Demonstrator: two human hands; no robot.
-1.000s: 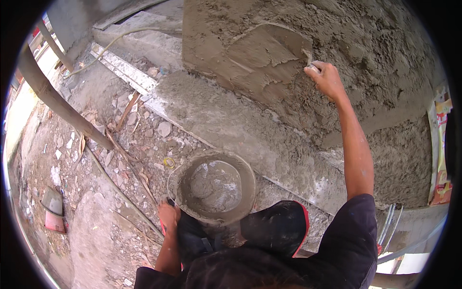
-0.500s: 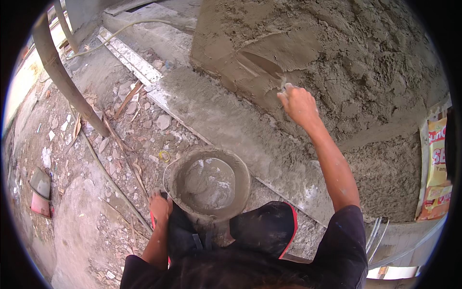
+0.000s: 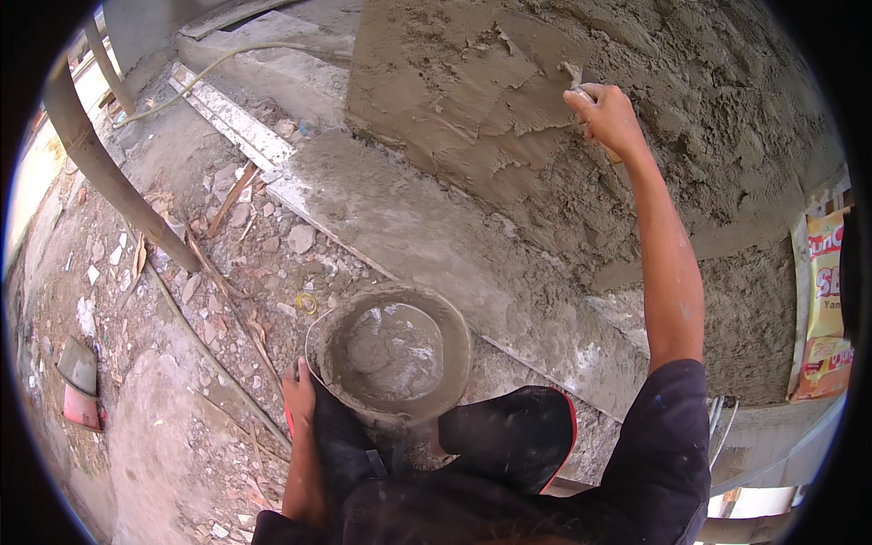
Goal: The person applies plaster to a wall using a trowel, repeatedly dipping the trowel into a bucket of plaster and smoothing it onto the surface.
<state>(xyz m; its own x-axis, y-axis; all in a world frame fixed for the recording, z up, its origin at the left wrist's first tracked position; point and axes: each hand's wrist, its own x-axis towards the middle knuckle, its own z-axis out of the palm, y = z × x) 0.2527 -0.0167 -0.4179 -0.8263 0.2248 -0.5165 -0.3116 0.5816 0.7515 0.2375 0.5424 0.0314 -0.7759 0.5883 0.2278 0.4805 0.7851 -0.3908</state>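
Note:
My right hand (image 3: 607, 118) grips a trowel (image 3: 572, 74) up against a wall (image 3: 509, 100) coated in wet grey-brown mortar. Little of the trowel shows beyond my fingers, and its blade is hard to make out against the mortar. Around the hand the coat is partly smoothed on the left and rough and lumpy on the right. My left hand (image 3: 298, 395) lies on my left knee with nothing in it, fingers stretched out. Beside that knee stands a bucket (image 3: 459, 350) with a wire handle, holding some mortar (image 3: 386, 350).
A mortar-smeared ledge (image 3: 427, 236) with a pale board edge runs along the wall's foot. Rubble covers the ground at left, with a wooden post (image 3: 118, 173), a hose (image 3: 204, 350) and a red-and-grey scrap (image 3: 80, 386). A printed yellow-and-red packet (image 3: 825, 300) hangs at right.
My right hand has moved up and to the right across the wall with the trowel, whose blade was plainer before. Fresh ridges show in the mortar. My left hand stays on the knee.

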